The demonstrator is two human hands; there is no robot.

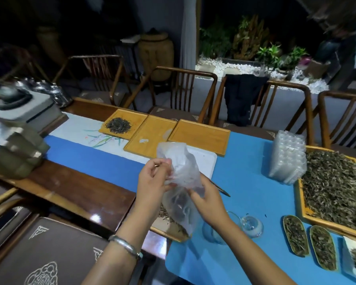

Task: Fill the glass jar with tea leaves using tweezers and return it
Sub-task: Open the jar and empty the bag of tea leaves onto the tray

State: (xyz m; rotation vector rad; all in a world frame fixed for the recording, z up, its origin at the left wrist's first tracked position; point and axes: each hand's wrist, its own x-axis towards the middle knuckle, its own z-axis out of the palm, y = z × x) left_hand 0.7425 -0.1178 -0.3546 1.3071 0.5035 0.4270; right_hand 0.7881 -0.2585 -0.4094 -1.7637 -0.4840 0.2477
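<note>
Left hand (152, 182) is pinching the upper edge of a crinkly clear plastic bag (181, 182), fingers closed on the film, silver bangle (125, 246) on that wrist. Right hand (209, 200) is gripping the same bag lower down on its other side, fingers wrapped into the plastic. The bag stands more or less upright between them, long axis running from its open mouth up top, away from the camera, down to the bottom end near the table edge.

Everything else, placed off that bag: the long blue table mat (245, 182) runs underneath it and out to the right. Far right of the bag, a big wooden tray heaped with pale green tea leaves (335, 188), with a stack of clear plastic blister trays (288, 159) just beside it. Behind the bag, three flat yellow wooden trays (199, 133), the leftmost one holding a small dark pile of tea (118, 125). A white rectangular tray (203, 161) sits right behind the bag.

Lower right of the bag, the small clear glass jar (252, 226) lies on the mat, seemingly on its side; can't tell which way the mouth faces. The thin metal tweezers (221, 189) lie on the mat just past the right hand, tips pointing right and toward the camera.
</note>
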